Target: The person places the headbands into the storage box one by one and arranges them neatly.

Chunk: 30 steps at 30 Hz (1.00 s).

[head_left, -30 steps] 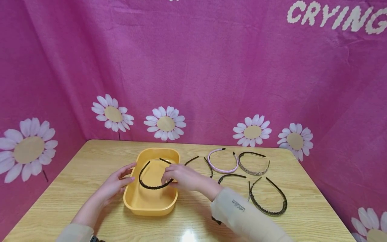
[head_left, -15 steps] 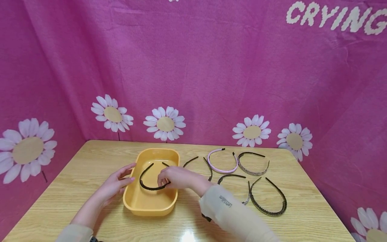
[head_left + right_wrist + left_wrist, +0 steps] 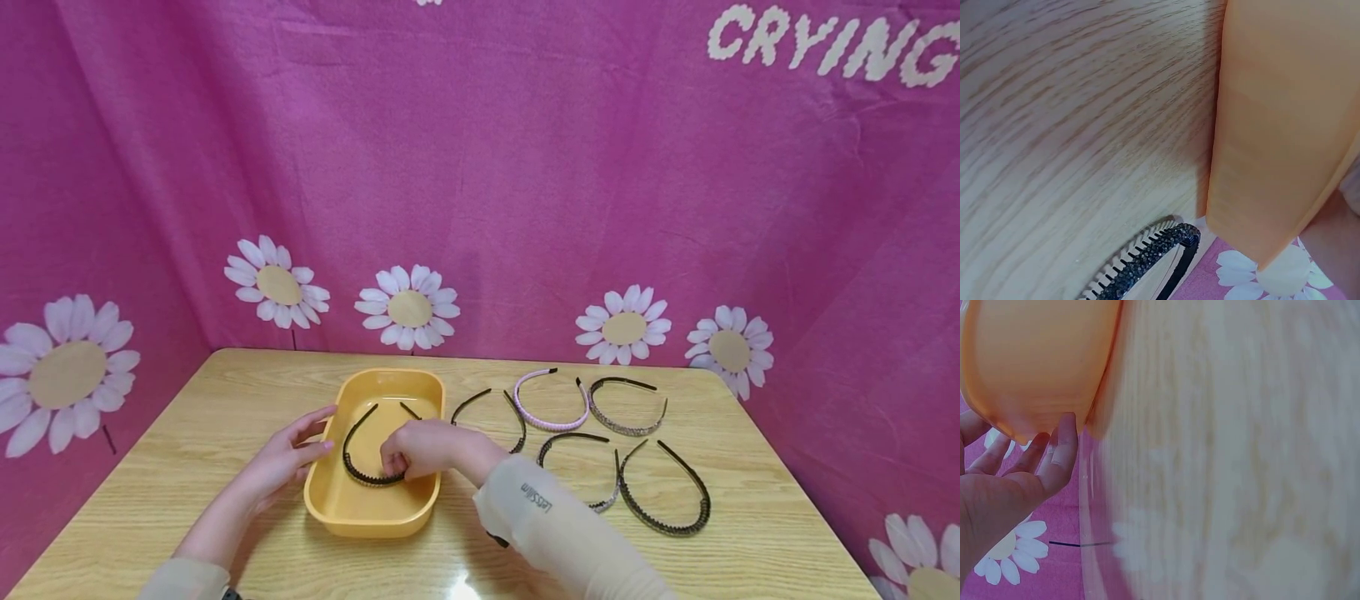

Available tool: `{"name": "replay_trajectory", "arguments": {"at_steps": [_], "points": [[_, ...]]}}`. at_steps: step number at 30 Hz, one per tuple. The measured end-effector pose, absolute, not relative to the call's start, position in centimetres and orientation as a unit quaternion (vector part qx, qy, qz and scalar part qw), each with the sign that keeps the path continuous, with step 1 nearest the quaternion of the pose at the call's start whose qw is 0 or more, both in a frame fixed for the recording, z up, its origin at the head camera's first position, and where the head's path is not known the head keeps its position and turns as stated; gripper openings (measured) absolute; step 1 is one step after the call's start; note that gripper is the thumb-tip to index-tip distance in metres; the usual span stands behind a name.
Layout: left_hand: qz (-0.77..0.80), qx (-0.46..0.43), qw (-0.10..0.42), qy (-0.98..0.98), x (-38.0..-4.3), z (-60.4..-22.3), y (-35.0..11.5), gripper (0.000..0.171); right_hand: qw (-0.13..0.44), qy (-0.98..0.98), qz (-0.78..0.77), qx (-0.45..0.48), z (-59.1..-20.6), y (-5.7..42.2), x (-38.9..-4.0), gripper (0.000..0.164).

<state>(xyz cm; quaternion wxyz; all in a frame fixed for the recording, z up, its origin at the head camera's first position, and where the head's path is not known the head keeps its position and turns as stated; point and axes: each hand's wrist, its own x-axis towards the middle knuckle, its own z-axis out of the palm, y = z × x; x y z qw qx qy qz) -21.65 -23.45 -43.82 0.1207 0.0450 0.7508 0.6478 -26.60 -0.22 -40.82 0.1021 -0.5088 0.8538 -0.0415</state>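
A yellow plastic bin [image 3: 375,528] sits on the left half of the table. Inside it is a black headband [image 3: 368,480] with a toothed band, its two tips toward the far end. My right hand [image 3: 427,447] reaches over the bin's right wall and pinches the headband's right side; the fingertips are partly hidden. In the right wrist view only a bit of that hand [image 3: 1335,240] shows beyond the bin's outer wall [image 3: 1282,119]. My left hand [image 3: 277,460] rests its extended fingers against the bin's left side, fingertips touching the wall in the left wrist view.
Right of the bin lie several headbands: a dark one [image 3: 518,408] partly behind the right arm, a lilac one [image 3: 551,425], a glittery one [image 3: 630,430], another [image 3: 573,435] by the sleeve, and a dark toothed one [image 3: 675,528] at front right. A pink daisy-print cloth [image 3: 510,183] hangs behind the table.
My right hand has moved left and down into the bin with the black headband, which now sits lower and nearer the front. The left hand has stayed at the bin's side.
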Motion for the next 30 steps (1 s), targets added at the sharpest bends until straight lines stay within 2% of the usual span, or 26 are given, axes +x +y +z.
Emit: {"name": "replay_trajectory", "arguments": {"at_steps": [14, 30], "points": [[0.656, 0.060, 0.115, 0.743, -21.5, -43.6, -23.4, 0.060, 0.080, 0.839, -0.071, -0.534, -38.9, 0.9, -26.1, 0.021], [0.661, 0.047, 0.119, 0.739, -21.4, -43.8, -23.3, 0.059, 0.052, 0.833, -0.097, -0.542, -32.7, 3.5, -23.4, 0.027]]}}
